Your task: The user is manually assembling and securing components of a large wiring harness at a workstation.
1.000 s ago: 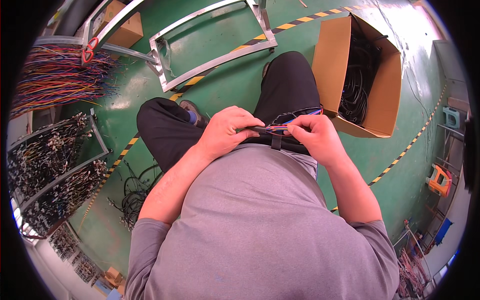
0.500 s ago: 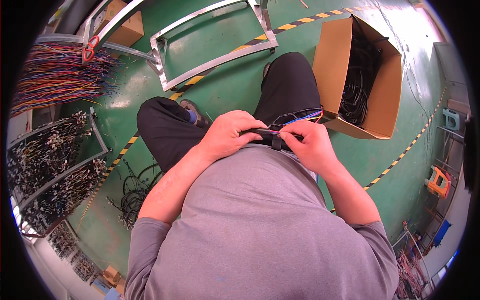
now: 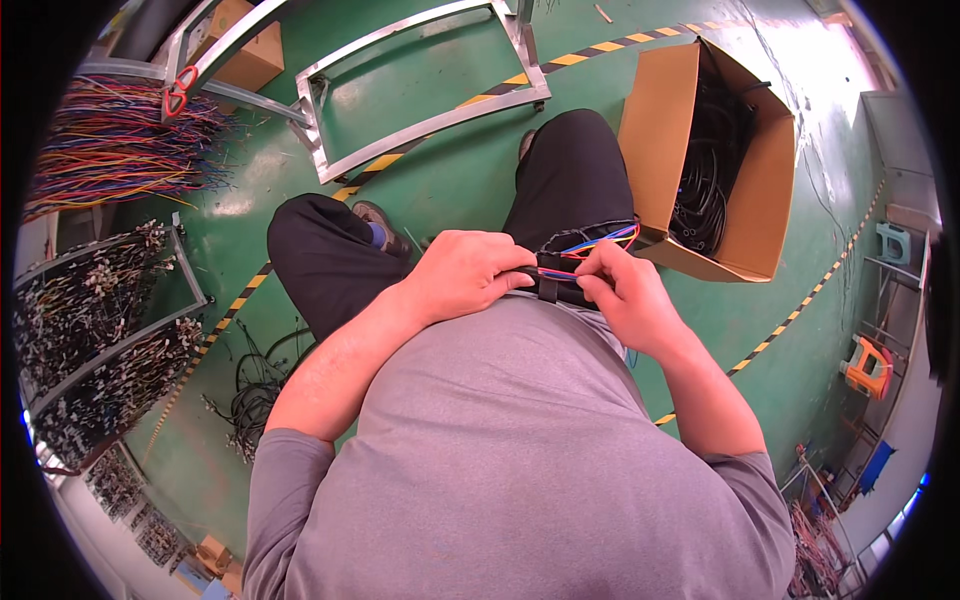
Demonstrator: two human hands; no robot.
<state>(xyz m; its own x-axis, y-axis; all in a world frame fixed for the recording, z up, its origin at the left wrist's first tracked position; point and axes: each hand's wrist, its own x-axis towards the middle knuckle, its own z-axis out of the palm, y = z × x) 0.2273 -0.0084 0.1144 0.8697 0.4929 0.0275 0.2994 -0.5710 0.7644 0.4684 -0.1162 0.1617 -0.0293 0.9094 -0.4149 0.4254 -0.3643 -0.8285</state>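
Over the lap, a run of coloured wires [image 3: 557, 274] is being held between both hands, close to the shirt hem. By the L hand [image 3: 465, 272] a dark sleeve [image 3: 529, 270] is being pinched, thumb and index closed on it, the wires emerging on its R side; the other L fingers are being folded under, mostly hidden. By the R hand [image 3: 625, 290] the wires are being gripped, thumb and index tips closed on them.

Why so? Prob. the short span is being kept taut so the strands are lying flat tog. and not splaying. A loose wire loop [image 3: 620, 236] and a black-sheathed strand [image 3: 590, 229] are being supported by the R thigh [image 3: 572, 165], presumably so the slack isn't being left to dangle. Just beyond that knee, a carton [image 3: 655, 150] of black cables [image 3: 700, 205] is being kept, prob. for easy reach.

And vs. half a sec. ago: the R fingertips are now being held a bit farther from the L ones, so more bare colour is being shown betw. them and less dark sleeve is being seen. The L pinch is being kept much the same. The whole view is being shifted slightly too, prob. by a small head turn.
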